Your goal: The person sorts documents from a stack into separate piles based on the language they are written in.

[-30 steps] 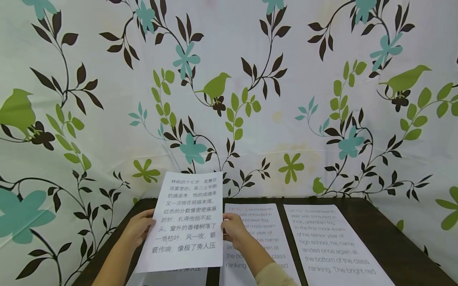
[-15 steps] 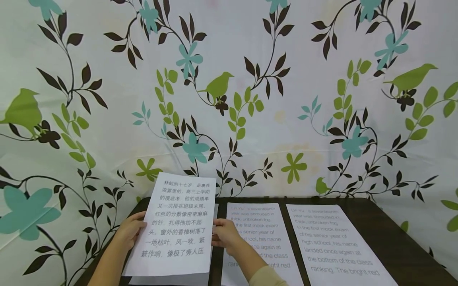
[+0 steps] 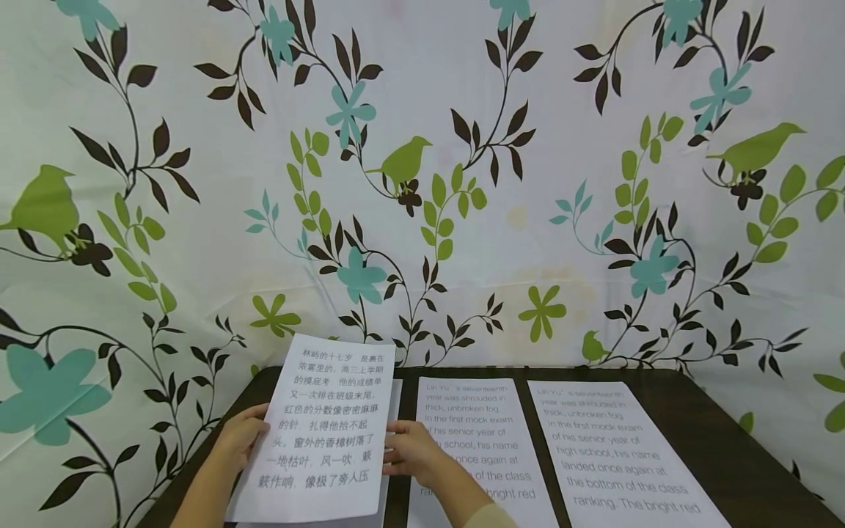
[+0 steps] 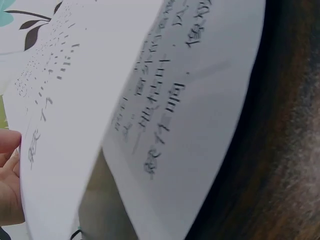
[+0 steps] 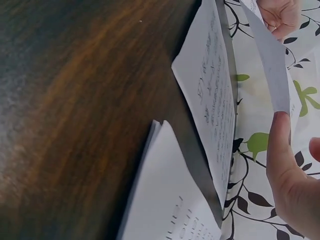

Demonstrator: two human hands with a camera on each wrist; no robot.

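Note:
My left hand (image 3: 241, 436) pinches the left edge of a white paper sheet (image 3: 337, 411) printed with Chinese text. The sheet is tilted toward me above the dark table, and its fold-free face fills the front left. Underneath lies a second sheet (image 4: 195, 120) with similar text, mostly hidden in the head view. My right hand (image 3: 416, 451) is at the raised sheet's right edge, fingers extended. In the right wrist view one straight finger (image 5: 281, 145) meets that edge, with the thumb (image 5: 315, 148) apart from it.
Two piles of English-text sheets, a middle one (image 3: 469, 411) and a right one (image 3: 607, 440), lie side by side on the dark wooden table (image 3: 719, 433). My right forearm crosses the middle pile. A patterned cloth (image 3: 502, 242) with birds and leaves stands behind.
The Chinese-text sheet has come down and left, closer over the sheet beneath, with both hands moving along. My right fingers have straightened at its edge.

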